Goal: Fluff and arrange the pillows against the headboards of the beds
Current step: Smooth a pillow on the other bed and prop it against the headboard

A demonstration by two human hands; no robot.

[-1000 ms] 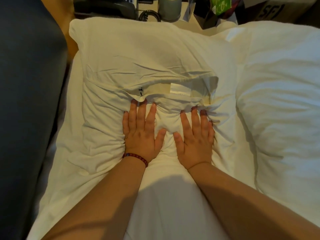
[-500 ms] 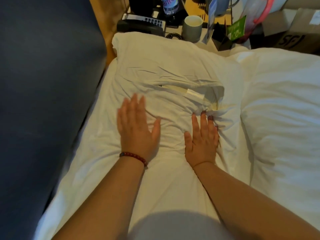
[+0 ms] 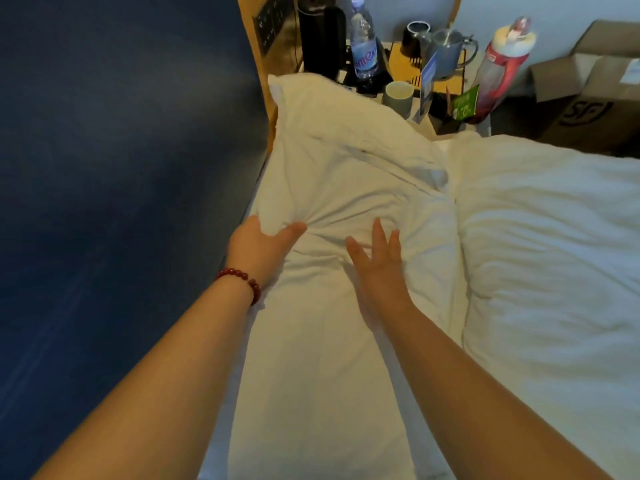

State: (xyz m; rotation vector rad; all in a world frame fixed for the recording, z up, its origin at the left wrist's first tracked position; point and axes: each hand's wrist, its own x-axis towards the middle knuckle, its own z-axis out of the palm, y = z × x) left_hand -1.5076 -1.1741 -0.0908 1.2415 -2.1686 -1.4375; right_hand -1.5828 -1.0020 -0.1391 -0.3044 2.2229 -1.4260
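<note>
A white pillow (image 3: 346, 161) lies lengthwise beside the dark blue padded headboard (image 3: 121, 168), its case wrinkled and folded near the middle. My left hand (image 3: 258, 247), with a red bead bracelet on the wrist, grips the pillow's left edge: the thumb lies on top and the fingers are tucked out of sight behind the fabric. My right hand (image 3: 377, 261) lies over the pillow's middle with straight, spread fingers. I cannot tell whether it touches the fabric. A second white pillow (image 3: 540, 237) lies to the right.
Behind the pillow stands a cluttered nightstand with a black kettle (image 3: 322, 39), a water bottle (image 3: 363, 53), a grey mug (image 3: 398, 95) and a red-and-clear bottle (image 3: 502, 67). A cardboard box (image 3: 588, 98) sits at the far right.
My left hand slid from flat on the pillow's middle to its left edge and took hold there. My right hand stayed near the middle with its fingers straight. The view tilted up toward the nightstand.
</note>
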